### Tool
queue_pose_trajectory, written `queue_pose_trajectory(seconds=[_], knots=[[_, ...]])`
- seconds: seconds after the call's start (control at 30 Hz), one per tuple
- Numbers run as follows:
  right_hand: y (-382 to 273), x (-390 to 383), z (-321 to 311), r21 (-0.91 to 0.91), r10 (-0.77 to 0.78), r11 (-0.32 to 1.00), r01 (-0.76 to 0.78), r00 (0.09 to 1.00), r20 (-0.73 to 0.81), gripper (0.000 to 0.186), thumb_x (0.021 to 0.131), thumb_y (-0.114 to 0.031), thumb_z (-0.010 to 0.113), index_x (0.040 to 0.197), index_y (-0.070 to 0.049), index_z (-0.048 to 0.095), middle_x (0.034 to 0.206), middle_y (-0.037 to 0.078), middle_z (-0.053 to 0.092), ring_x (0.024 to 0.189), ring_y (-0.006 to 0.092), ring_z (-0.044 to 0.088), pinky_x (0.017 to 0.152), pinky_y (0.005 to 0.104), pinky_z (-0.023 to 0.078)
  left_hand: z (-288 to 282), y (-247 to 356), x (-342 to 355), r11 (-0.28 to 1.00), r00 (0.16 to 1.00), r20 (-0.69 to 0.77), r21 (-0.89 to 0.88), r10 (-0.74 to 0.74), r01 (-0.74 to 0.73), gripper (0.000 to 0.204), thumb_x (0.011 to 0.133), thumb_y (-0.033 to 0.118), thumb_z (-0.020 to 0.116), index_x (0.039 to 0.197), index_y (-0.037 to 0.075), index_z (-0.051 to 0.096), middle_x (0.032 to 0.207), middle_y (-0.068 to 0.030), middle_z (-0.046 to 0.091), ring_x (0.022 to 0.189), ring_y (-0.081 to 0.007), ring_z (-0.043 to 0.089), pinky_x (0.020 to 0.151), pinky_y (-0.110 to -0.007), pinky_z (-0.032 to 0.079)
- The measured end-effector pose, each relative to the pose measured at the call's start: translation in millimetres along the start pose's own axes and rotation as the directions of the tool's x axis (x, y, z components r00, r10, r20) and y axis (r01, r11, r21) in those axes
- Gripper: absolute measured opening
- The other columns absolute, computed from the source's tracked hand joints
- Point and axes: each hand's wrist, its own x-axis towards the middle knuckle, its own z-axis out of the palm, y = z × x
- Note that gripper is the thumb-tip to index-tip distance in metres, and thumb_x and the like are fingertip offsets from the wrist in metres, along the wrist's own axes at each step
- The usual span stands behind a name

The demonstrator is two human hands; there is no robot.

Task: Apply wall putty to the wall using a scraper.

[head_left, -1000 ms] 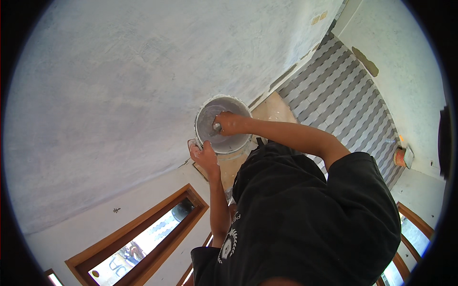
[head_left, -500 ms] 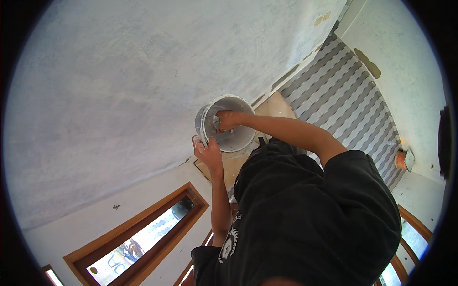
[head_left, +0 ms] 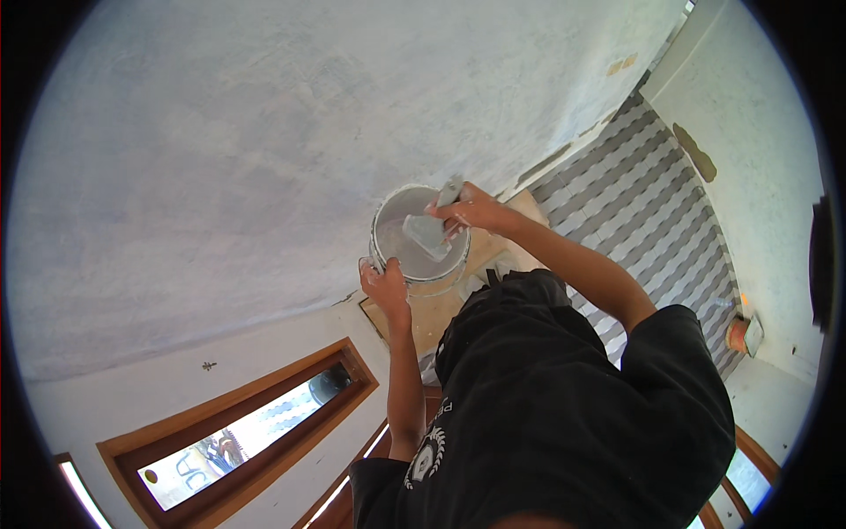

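A round bucket, its rim crusted with whitish filler, stands close to the plastered wall. My left hand is closed on the near left part of its rim, fingers smeared white. My right hand grips the handle of a putty knife over the bucket's right side. The wide blade is coated in pale paste and slants down into the bucket's mouth. Some paste is smeared on my right fingers too. How much paste the bucket holds I cannot tell.
Under the bucket is a tan board. A wood-framed window is set low at left. Grey and white patterned tiles cover the floor to the right, where an orange-red container stands by the far wall.
My right hand has risen from inside the bucket to its right rim, bringing the putty knife's blade up into sight. My left hand stays on the rim. The view has shifted slightly.
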Motion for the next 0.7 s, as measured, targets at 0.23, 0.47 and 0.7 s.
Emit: queue_pose_trajectory(seconds=[0.23,0.47,0.7], knots=[[-16.2,-33.6,-21.2,0.207,-0.015,0.977,0.057,0.980,-0.199,0.025,0.085,-0.018,0.070,0.102,-0.001,0.061,0.084,0.009,0.066,0.067,0.0161,0.067,0.062,0.0295,0.057,5.0,6.8,-4.9,0.983,0.997,0.040,-0.167,-0.071,0.077,0.026,0.066,0.011,0.062,0.073,-0.004,0.042,0.068,-0.0110,0.043,0.064,-0.0247,0.043,0.062,-0.040,0.039],[-22.4,-64.8,-17.1,0.262,-0.100,0.946,0.190,0.942,-0.319,0.025,0.082,-0.012,0.073,0.100,0.000,0.060,0.083,0.010,0.066,0.067,0.0182,0.068,0.062,0.0298,0.058,6.4,14.7,0.7,0.863,0.961,0.206,-0.435,-0.183,0.257,0.023,0.067,0.007,0.063,0.071,0.001,0.041,0.067,-0.0042,0.042,0.055,-0.0148,0.037,0.049,-0.033,0.035],[-15.7,-86.3,-1.6,0.321,-0.110,0.890,0.323,0.837,-0.537,0.019,0.081,-0.005,0.071,0.096,0.000,0.060,0.081,0.009,0.066,0.065,0.0189,0.067,0.060,0.0317,0.058,27.3,-29.5,24.8,0.842,0.949,0.299,-0.483,-0.099,0.240,0.026,0.069,0.005,0.064,0.086,0.002,0.044,0.063,-0.0041,0.045,0.037,-0.0164,0.041,0.035,-0.032,0.036]])
